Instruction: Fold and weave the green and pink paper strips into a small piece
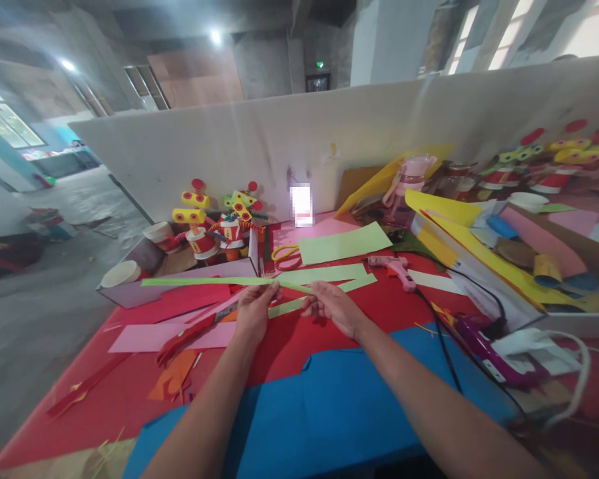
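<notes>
Green paper strip (199, 282) in the closely pinched fingers (271, 291) of left hand (252, 311) and right hand (335, 309).

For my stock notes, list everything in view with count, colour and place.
Paper strip: one, light green, between both hands
Green paper: several, pale green, beyond hands
Pink paper: several, pink, left
Blue paper: count unclear, blue, front
Glue gun: one, pink, right
Handheld device: one, purple, right
Cables: several, black and white, right
Bottle: one, pinkish, near partition
Boxes: two, pale, left and right
Figures: several, red, white, yellow, both sides
Open cups: at least three, whitish, both sides
Partition: one, whitish, behind
Table: one, mostly red, central
Left hand: one, bare, on strip
Right hand: one, bare, on strip
</notes>
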`<action>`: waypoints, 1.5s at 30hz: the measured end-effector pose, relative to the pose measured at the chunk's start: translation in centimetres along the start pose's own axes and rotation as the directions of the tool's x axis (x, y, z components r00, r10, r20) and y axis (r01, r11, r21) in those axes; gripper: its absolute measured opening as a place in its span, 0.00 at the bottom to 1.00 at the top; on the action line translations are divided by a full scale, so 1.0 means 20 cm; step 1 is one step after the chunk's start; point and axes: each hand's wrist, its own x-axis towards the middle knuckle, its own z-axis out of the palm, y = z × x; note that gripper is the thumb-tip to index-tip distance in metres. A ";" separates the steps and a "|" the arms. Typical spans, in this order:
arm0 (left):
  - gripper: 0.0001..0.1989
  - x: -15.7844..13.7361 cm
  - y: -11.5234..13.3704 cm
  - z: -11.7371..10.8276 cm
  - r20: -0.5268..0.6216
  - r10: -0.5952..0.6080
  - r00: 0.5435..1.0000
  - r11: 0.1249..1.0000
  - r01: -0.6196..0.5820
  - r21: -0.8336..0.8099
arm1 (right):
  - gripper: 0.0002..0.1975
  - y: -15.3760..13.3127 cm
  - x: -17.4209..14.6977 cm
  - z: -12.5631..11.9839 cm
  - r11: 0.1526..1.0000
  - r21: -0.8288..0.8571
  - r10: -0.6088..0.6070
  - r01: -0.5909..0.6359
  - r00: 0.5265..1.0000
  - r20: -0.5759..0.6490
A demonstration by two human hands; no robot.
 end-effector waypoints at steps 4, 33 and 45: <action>0.15 -0.01 0.00 0.02 0.008 -0.023 1.000 1.000 0.023 0.011 | 0.19 0.01 0.00 0.02 0.968 -0.171 -0.197 0.185 0.979 -0.052; 0.15 -0.04 0.00 0.08 0.040 -0.090 0.995 0.980 0.096 -0.173 | 0.16 0.04 0.03 -0.02 0.862 -0.416 -0.415 0.290 0.875 -0.249; 0.16 -0.05 0.02 0.09 0.061 -0.111 0.992 0.978 0.120 -0.172 | 0.18 0.02 0.03 -0.01 0.912 -0.271 -0.369 0.306 0.903 -0.221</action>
